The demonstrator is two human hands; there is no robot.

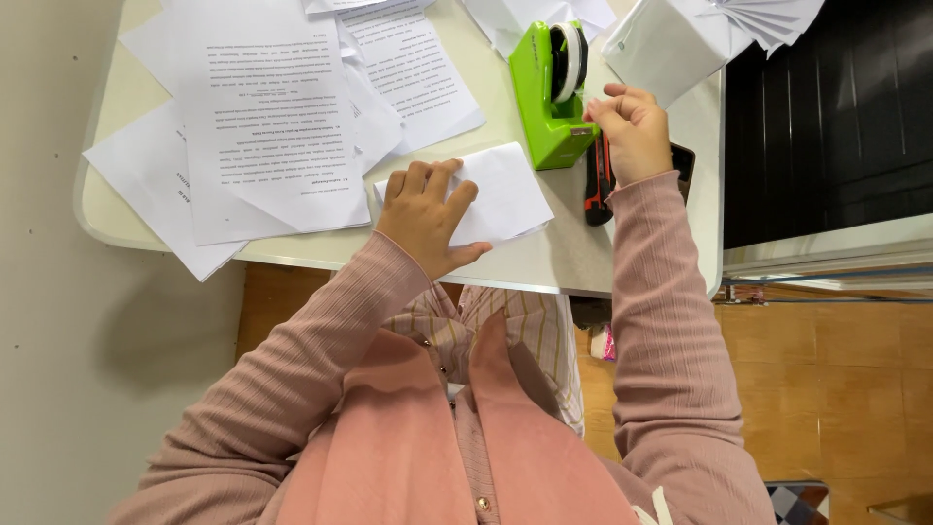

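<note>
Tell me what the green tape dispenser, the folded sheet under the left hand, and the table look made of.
Dispenser: likely moulded plastic, with an even bright green, slightly glossy body. Folded sheet: plain white paper, matte, with sharp creases; the left hand presses it flat. Table: smooth cream top with rounded corners, probably laminate or plastic; the look leaves that open.

Pale table (pixel 583 267), wooden floor (pixel 826 369).

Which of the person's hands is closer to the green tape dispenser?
The right hand: it is right beside the green tape dispenser, at the cutter end, fingers pinched there. The left hand lies farther off, pressing flat on the folded white paper in front of the dispenser.
</note>
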